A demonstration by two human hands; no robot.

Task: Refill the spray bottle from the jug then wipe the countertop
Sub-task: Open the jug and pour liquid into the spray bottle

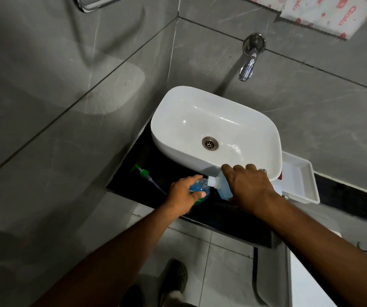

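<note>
A small clear spray bottle [201, 189] holding blue liquid stands on the black countertop [222, 216], its top off. My left hand [183, 193] grips it from the left. My right hand [250, 185] holds a translucent jug [219, 187] of blue liquid, tipped to the left so that its white threaded neck meets the bottle's mouth. The green pump head [143, 173] with its dip tube lies on the counter to the left, apart from the bottle.
A white basin [178, 120] sits on the counter just behind my hands, under a chrome wall tap [247, 67]. A white plastic tray [304, 180] lies at the right. Grey tiled walls close in the left and back; a shod foot shows on the floor below.
</note>
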